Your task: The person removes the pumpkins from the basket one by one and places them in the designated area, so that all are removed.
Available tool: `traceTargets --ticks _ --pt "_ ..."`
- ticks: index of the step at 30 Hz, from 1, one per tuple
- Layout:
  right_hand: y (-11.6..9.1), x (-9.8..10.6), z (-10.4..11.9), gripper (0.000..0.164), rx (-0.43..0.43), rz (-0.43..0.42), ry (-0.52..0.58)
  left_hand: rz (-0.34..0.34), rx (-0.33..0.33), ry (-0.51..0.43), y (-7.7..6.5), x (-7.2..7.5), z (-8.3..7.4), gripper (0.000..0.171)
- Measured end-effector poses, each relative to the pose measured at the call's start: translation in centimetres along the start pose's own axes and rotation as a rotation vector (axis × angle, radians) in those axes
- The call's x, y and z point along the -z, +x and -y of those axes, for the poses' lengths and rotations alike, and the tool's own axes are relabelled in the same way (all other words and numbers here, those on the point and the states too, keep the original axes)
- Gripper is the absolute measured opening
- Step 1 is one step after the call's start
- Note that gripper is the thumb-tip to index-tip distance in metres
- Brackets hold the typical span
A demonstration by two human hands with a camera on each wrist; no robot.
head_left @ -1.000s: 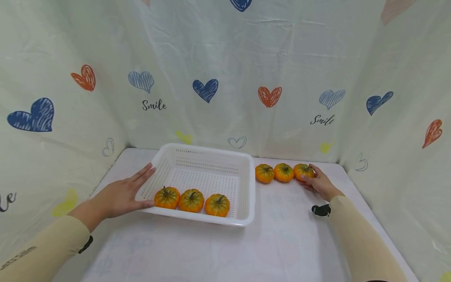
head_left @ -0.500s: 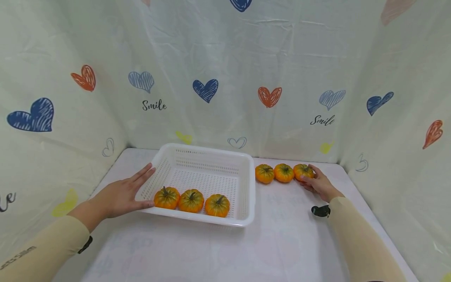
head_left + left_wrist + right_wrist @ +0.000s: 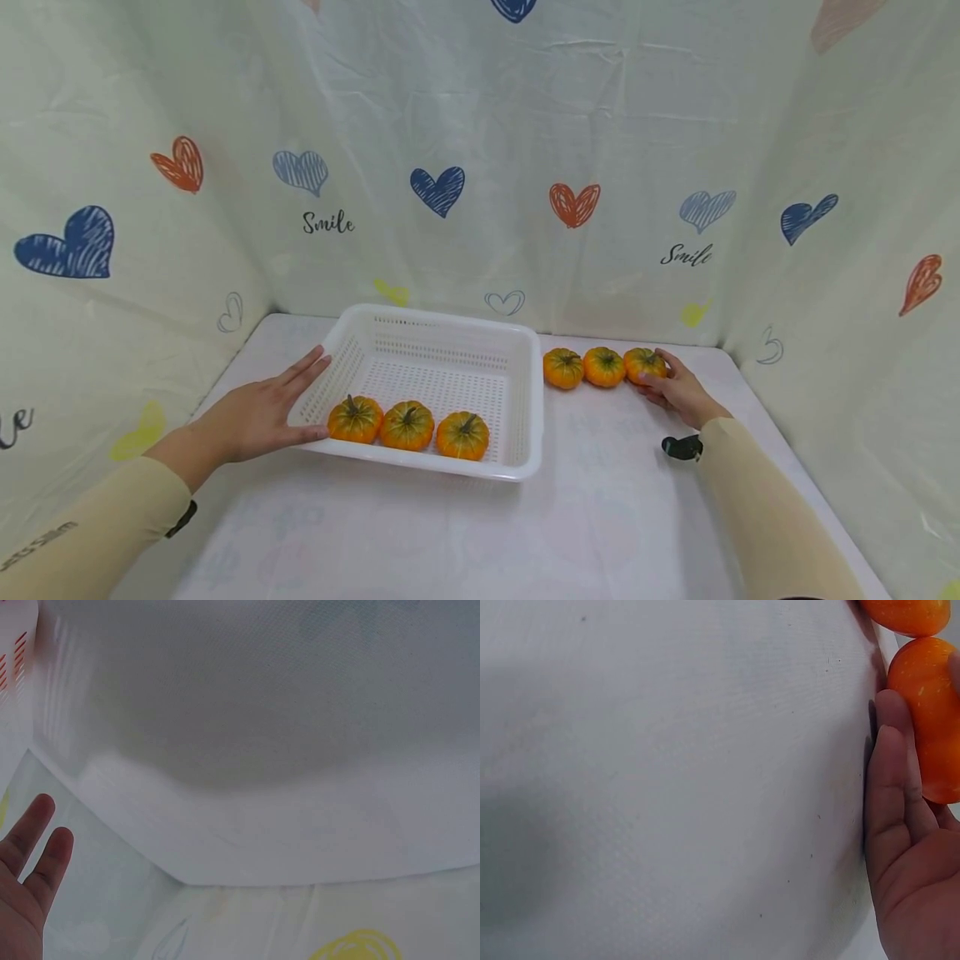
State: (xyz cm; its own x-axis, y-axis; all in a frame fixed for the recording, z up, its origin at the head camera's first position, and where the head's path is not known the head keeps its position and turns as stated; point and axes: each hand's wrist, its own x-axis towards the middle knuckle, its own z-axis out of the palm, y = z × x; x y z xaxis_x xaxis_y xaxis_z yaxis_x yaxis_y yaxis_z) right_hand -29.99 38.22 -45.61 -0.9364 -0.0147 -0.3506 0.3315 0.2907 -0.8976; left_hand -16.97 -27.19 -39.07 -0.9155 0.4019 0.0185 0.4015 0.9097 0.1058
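Basket (image 3: 534, 375), one, white: stood on the table (image 3: 420, 533), three inner pumpkins (image 3: 407, 426) lined along its near side.

Left hand (image 3: 258, 417): fingers straight and spread at the left rim, gripping nothing, probably to steady it.

Outer pumpkins (image 3: 603, 367), two: beside the basket, near the table's back edge.

End pumpkin (image 3: 643, 365), one: right of these, held between thumb and fingers of the right hand (image 3: 681, 396), seemingly from the outer side because a neighbour crowded the other.

Obscure: its underside; whether the left fingers pressed or merely touched. Right wrist view cut it off.
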Motion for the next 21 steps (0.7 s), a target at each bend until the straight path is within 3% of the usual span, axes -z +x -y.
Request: traceTargets --ticks 21 --pt "-0.07 -0.03 -0.52 0.101 -0.001 -0.001 -0.015 0.004 0.009 -0.003 0.03 0.03 -0.01 0.101"
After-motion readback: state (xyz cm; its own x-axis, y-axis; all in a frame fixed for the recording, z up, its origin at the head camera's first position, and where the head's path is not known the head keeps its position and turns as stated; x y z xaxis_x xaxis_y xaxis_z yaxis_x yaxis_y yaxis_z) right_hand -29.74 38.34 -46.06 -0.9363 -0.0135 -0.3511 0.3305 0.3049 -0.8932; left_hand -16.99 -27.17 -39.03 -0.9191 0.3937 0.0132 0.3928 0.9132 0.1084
